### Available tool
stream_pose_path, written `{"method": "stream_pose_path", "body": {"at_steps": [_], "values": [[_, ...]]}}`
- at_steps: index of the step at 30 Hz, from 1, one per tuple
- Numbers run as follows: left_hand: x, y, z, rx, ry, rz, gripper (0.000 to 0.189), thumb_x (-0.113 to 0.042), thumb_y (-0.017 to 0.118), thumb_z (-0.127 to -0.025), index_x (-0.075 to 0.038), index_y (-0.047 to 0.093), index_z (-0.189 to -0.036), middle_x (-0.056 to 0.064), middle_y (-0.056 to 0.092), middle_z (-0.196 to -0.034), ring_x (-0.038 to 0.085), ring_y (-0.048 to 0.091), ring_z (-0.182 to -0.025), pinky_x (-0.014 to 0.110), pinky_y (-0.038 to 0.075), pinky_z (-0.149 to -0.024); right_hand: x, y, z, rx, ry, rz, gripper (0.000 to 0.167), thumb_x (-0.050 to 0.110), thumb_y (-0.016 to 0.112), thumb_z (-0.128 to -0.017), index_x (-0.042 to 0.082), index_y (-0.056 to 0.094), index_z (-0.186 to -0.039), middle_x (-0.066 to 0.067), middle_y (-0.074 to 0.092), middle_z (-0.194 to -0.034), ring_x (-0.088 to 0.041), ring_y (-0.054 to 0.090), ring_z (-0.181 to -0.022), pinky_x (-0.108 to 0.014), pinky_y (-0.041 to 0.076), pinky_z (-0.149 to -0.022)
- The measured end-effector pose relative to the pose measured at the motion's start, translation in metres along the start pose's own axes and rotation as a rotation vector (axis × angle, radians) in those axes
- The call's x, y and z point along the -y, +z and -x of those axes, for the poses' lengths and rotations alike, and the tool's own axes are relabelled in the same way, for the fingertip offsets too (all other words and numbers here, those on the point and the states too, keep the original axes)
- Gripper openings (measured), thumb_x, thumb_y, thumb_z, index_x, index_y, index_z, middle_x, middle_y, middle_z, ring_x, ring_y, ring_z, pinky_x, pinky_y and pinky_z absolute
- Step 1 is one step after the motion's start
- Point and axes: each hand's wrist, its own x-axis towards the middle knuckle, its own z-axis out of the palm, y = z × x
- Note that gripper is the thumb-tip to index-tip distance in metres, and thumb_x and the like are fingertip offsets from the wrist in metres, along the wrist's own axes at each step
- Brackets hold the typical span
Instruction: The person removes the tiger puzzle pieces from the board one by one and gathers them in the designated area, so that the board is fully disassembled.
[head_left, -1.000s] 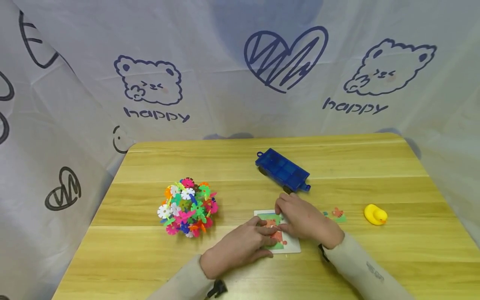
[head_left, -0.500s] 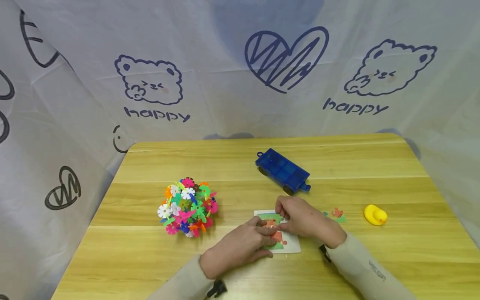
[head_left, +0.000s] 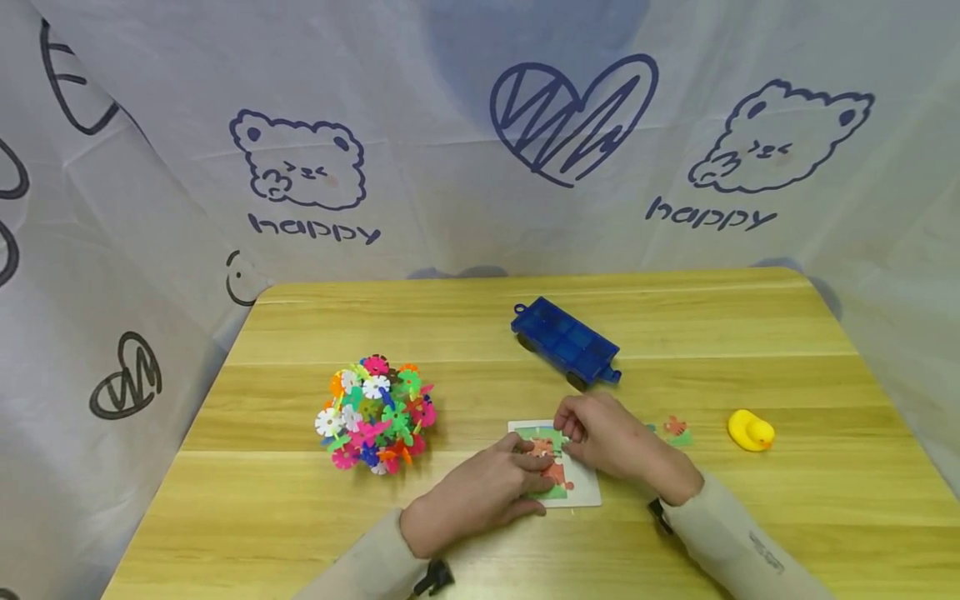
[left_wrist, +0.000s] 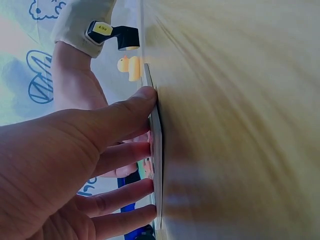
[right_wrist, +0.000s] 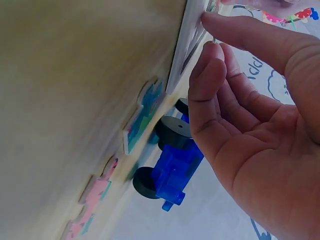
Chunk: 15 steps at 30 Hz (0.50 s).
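Note:
A small jigsaw puzzle board with a white border lies on the table, an orange and green picture partly filling it. My left hand rests on it from the left, fingers outstretched over the picture. In the left wrist view the thumb touches the board's near edge. Over the upper right part of the board, my right hand has its fingers bent and pinches a thin puzzle piece, mostly hidden by the fingertips. Loose puzzle pieces lie just right of that hand.
Behind the board stands a blue toy trailer with black wheels. A yellow rubber duck sits to the right. On the left is a ball of colourful plastic flower-shaped discs. A printed curtain hangs behind the wooden table.
My right hand has drawn slightly to the right and its fingers have lifted a little off the board's upper corner. The left hand stays in place.

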Motion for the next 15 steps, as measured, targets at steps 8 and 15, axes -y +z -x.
{"method": "stream_pose_path", "body": {"at_steps": [8, 15], "values": [[-0.001, 0.001, 0.000, -0.010, -0.020, 0.026, 0.034, -0.042, 0.074, -0.104, -0.024, 0.081, -0.133, -0.002, 0.075, -0.144, 0.024, 0.065, -0.130, 0.032, 0.053, -0.117, -0.008, -0.006, 0.012, -0.037, 0.005, -0.032, 0.016, -0.002, 0.082, -0.090, 0.006, 0.072, -0.100, 0.004, 0.066, -0.083, -0.007, 0.058, -0.077, -0.019, 0.054, -0.069], [-0.001, 0.000, 0.001, -0.014, -0.007, 0.017, 0.036, -0.042, 0.074, -0.104, -0.024, 0.080, -0.134, 0.000, 0.073, -0.147, 0.025, 0.065, -0.131, 0.033, 0.052, -0.117, -0.020, -0.015, 0.032, -0.057, 0.034, -0.080, 0.017, 0.001, 0.084, -0.092, 0.008, 0.073, -0.103, 0.005, 0.068, -0.086, -0.004, 0.059, -0.077, -0.020, 0.056, -0.069]]}}
